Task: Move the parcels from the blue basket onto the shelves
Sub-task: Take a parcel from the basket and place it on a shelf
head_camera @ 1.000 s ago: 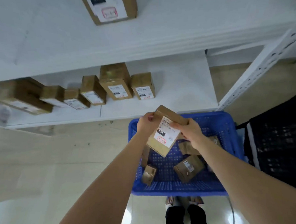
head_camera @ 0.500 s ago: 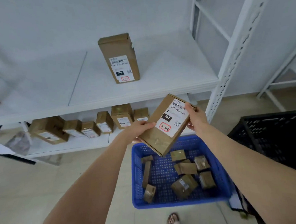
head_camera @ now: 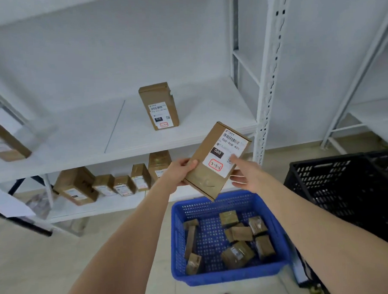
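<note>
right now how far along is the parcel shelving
Done: one upright parcel on the middle shelf, another parcel at its left end, a row of parcels on the lower shelf. In hand: the left hand grips the 060 parcel above the blue basket, the right hand open at its right edge. Left: several small parcels lie in the basket.

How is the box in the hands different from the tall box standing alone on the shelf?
The held box is tilted in the air, gripped by the left hand; the shelf box stands upright on the shelf. The held box's black patch reads 060; the shelf box's reads 010. Both are brown cardboard with white labels.
</note>
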Demonstrator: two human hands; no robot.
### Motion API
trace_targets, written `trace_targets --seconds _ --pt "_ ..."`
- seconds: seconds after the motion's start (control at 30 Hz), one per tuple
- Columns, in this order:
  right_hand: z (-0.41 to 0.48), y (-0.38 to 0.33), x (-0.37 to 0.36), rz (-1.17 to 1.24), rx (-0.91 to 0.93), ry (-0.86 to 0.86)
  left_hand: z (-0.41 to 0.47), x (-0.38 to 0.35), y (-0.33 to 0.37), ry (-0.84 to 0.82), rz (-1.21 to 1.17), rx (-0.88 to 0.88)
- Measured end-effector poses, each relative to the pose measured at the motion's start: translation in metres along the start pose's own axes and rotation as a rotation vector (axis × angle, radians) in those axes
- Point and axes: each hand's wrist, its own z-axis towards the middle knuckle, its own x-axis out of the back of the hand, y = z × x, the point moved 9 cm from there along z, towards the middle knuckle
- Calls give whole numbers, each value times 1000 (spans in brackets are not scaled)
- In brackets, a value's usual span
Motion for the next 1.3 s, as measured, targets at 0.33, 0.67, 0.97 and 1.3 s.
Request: trace_targets --seconds 0.33,0.67,0.97,1.3 --pt "-38 25 -30 89 -65 -206 -30 -8 3 80 -20 20" --pt "-40 34 -69 -101 -43 -252 -38 41 9 112 -30 22" --pt "-26 47 -157 -170 -74 -253 -21 117 -19 40 -8 24" --pt "-5 44 -271 -101 -28 -247 17 241 -38 35 45 -18"
